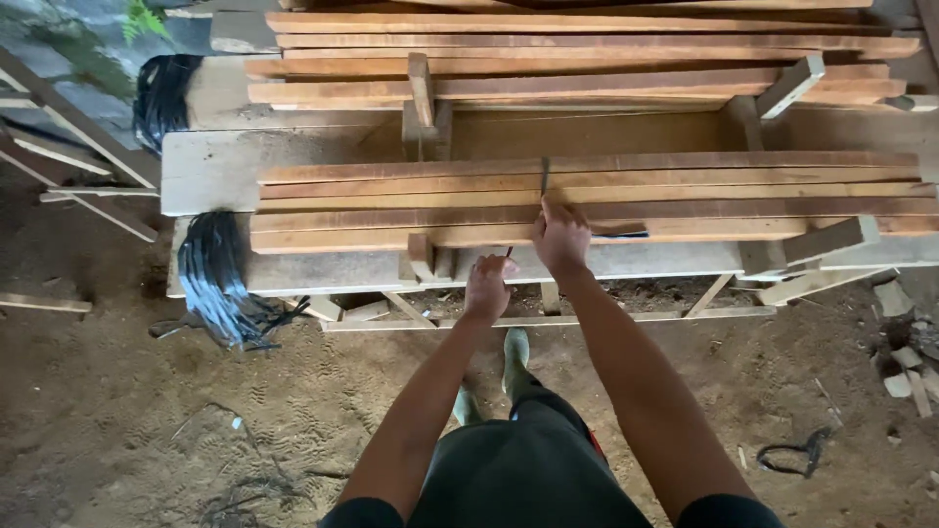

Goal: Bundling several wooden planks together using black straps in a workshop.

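hands at the plank stack

nearest the camera are the person's dark shorts (528, 469) and 2 bare arms reaching forward over a dirt floor (147, 420) strewn with sawdust. a boot (515, 352) shows between the arms.

the left hand (488, 288) is closed in a fist at the near edge of the bench (215, 166), with a thin dark pencil (509, 251) poking up out of it. the right hand (560, 238) sits just beyond, curled on top of the near planks (685, 200), pinching a slim dark tool (544, 178) that stands upright from its fingers; what kind of tool it is cannot be told.

the near planks lie side by side, long and reddish brown, across short wooden blocks (422, 252). a bundle of black straps (213, 279) hangs off the bench's left end, touching the floor.

farther off, a second stack (587, 59) of planks rests higher up, with another black bundle (161, 98) at its left. offcuts (900, 372) lie on the floor to the right, near a black loop (794, 455).
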